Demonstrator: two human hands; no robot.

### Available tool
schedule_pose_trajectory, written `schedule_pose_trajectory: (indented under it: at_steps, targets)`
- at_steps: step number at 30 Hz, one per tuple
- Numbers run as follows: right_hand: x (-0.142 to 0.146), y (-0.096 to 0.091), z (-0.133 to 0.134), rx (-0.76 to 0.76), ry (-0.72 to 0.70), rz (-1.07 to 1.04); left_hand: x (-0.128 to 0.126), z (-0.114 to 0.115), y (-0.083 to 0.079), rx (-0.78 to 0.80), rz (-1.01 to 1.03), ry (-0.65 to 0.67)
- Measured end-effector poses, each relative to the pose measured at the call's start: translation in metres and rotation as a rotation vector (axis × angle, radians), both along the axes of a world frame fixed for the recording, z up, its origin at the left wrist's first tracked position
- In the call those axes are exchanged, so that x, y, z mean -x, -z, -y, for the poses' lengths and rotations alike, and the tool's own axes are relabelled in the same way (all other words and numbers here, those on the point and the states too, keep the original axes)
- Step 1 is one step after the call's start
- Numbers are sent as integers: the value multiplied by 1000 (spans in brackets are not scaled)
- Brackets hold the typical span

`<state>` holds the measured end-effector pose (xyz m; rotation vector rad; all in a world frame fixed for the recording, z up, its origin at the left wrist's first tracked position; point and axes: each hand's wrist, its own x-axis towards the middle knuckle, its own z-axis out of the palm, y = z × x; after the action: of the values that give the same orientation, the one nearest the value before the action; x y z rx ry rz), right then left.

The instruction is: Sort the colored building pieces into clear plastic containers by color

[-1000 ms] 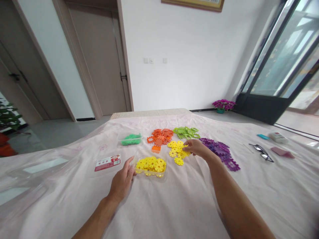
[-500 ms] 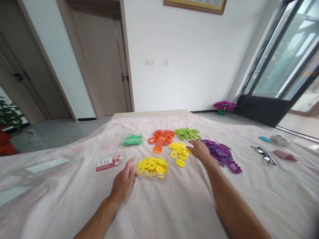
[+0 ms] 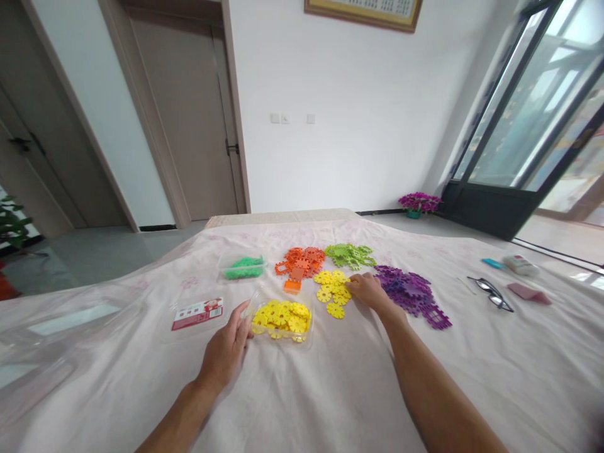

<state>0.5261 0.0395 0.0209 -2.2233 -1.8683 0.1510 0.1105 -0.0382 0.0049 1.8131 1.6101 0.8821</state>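
My left hand (image 3: 224, 351) rests on the pink cloth (image 3: 330, 390) with its fingertips against the left edge of a clear plastic tray (image 3: 282, 338) full of yellow snowflake pieces. My right hand (image 3: 370, 290) lies at the right edge of a loose pile of yellow snowflake pieces (image 3: 331, 287), fingers curled onto them; whether a piece is between them I cannot see. The purple pieces (image 3: 411, 292) lie just right of that hand.
Orange pieces (image 3: 300, 263) and light green pieces (image 3: 350, 254) lie behind the yellow pile. A clear tray of green pieces (image 3: 243, 267) and a red-labelled lid (image 3: 197, 313) sit to the left. Glasses (image 3: 489, 293), a teal item, a white box and a dark red case lie at right.
My right hand drew back slightly from the far side of the yellow pile to its right edge. My left hand stayed at the tray. The camera shifted a little.
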Motion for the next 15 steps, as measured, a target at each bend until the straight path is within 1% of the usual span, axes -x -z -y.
schedule_pose_trajectory:
  at_steps: [5,9,15]
  targets:
    - [-2,4,-3,-23,54,-61,0,0,0,3,-8,-3]
    - [-4,3,-3,-1,52,-75,-1,0,-2,8,-9,-2]
    - [-8,0,0,58,21,-274,-1,1,-3,16,-9,0]
